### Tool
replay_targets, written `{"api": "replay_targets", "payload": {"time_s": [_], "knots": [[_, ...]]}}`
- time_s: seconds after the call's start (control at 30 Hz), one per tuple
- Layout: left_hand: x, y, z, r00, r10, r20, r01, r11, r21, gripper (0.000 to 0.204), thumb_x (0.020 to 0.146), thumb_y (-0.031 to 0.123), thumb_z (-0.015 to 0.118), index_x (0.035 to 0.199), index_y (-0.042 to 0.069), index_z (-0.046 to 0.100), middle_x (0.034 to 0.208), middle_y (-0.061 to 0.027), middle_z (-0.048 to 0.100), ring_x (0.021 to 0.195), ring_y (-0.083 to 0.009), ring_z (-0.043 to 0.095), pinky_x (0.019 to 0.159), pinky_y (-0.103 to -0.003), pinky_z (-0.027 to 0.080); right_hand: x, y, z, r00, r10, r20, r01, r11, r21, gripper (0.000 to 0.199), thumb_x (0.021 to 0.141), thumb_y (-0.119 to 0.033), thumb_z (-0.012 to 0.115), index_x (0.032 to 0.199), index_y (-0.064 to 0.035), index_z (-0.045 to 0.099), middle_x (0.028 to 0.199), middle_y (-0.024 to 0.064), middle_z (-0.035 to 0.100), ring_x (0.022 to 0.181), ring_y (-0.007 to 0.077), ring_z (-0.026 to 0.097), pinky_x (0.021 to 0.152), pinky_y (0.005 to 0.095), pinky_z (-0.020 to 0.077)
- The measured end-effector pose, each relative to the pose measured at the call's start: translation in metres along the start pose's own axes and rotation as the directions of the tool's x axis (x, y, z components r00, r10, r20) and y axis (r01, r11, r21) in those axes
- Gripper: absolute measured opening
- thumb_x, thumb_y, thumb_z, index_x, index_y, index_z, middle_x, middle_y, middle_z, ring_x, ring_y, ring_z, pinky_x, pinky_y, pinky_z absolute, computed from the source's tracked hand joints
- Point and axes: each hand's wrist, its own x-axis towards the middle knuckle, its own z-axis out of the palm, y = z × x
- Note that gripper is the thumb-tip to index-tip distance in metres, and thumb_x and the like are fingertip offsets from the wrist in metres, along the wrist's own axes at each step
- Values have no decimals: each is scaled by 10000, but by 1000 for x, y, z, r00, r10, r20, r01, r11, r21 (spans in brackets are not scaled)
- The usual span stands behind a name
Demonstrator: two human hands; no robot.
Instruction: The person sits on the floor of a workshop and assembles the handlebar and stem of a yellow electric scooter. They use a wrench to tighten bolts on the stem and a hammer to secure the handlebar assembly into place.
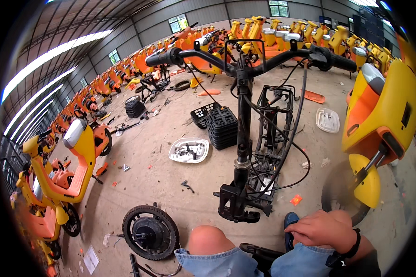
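My right hand (315,228) rests on my right knee, fingers laid out over it, holding nothing. A dark band (351,244) circles that wrist. My left hand does not show. In front of me stands a stripped black scooter frame (243,115), its handlebar (208,57) spanning the upper middle. Cables hang in loops from the bar past the steering column. No wheel sits below the column, where a black bracket (235,203) shows. A wheel with a hub motor (148,232) lies on the floor left of my left knee.
White plastic trays of small parts (188,159) (327,129) flank the frame. Stacked black baskets (222,127) stand behind it. A yellow scooter (383,111) is close on the right, others (74,168) on the left. A small black lever (187,186) lies on the floor.
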Motion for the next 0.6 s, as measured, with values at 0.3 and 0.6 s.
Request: {"api": "replay_targets", "payload": {"time_s": [0.3,0.6], "knots": [[-223,273,125,724,581,-373,-632,775,-18,514,963,541,493,586,256,290,434,89,229,360,-97,240,577,-428,458,-4,-5,2,978,-181,-102,192,975,110,212,803,-126,646,1014,-128,665,706,24,639,648,220,641,535,333,497],[-476,387,276,-597,712,369,-737,-669,100,242,709,-9,643,918,104,594,515,-28,539,442,-224,551,449,-327,417,66,-61,-52,972,-98,213,-114,596,795,554,1016,-500,395,1237,-8,522,1017,97,652,889,161,661,683,310,546]]}}
